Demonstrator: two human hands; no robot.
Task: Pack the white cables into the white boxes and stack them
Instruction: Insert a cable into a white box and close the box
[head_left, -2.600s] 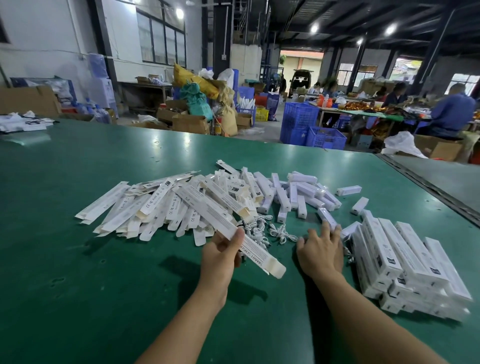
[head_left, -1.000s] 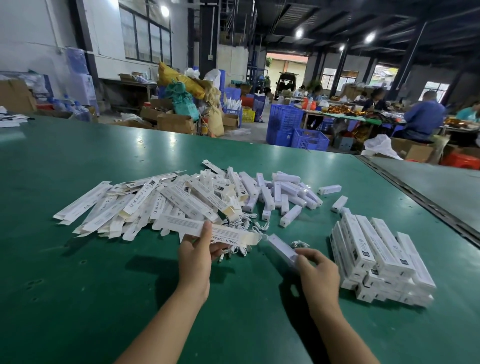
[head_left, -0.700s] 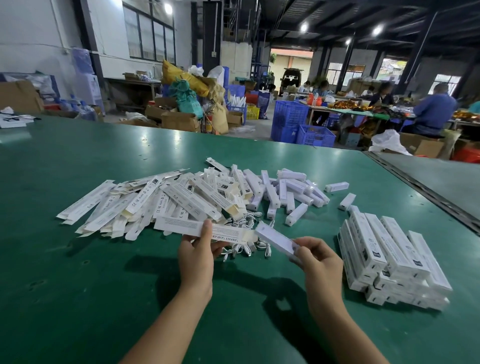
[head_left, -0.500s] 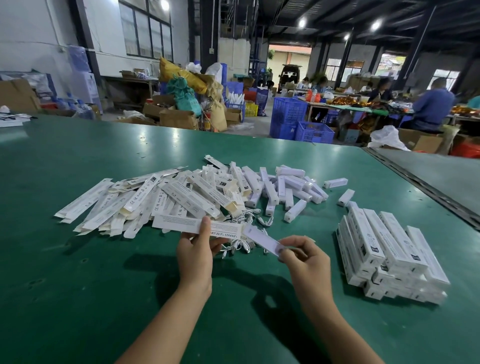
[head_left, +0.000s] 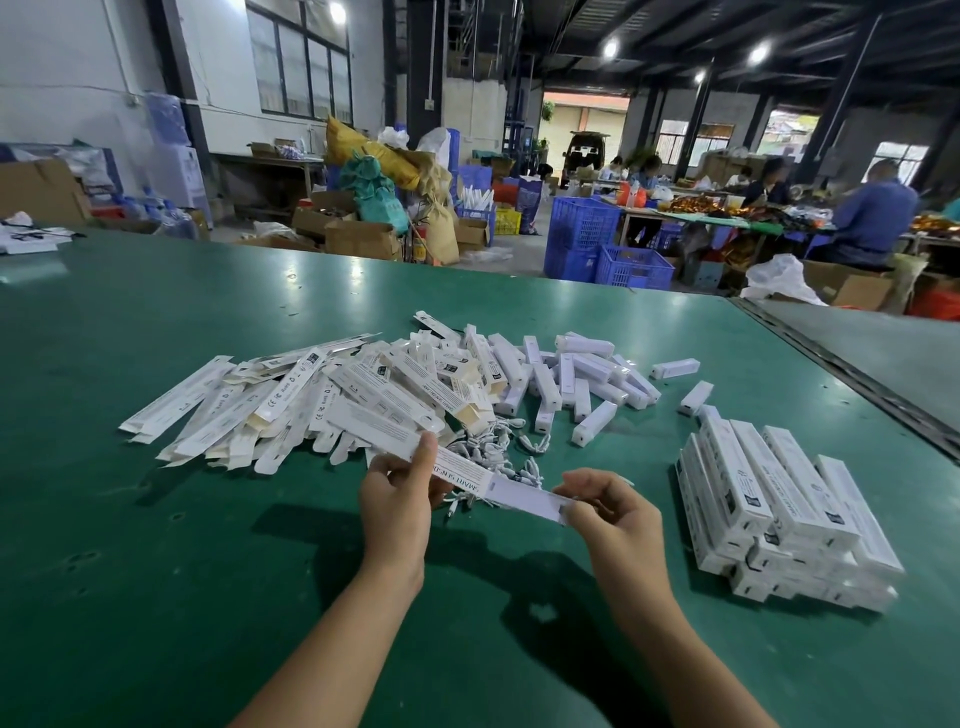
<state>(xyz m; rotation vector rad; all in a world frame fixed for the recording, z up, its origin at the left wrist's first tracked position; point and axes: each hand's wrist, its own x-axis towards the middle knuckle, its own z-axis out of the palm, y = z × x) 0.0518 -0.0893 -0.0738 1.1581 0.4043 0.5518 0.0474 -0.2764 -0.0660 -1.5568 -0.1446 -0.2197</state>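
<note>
The left hand (head_left: 397, 493) pinches a long box (head_left: 384, 428) with the thumb on top and holds it up over the table. The right hand (head_left: 613, 514) pinches a small box (head_left: 524, 498) by its near end. The far end of the small box meets the open mouth of the long box. I cannot tell if a cable is inside the small box. The step looks like this: slide the small one into the long one. Next, the right hand needs to push it straight in, lined up with the mouth, while the left hand holds firm. Then the flap must be shut. Just behind the hands lie loose white cables (head_left: 496, 447) in a tangle on the green table (head_left: 156, 571). Behind them on the left is a heap of flat boxes (head_left: 249, 400). On the right is a heap of small boxes (head_left: 576, 371). Near the right hand sits the stack (head_left: 779, 514) of packed boxes, a few layers high.
</note>
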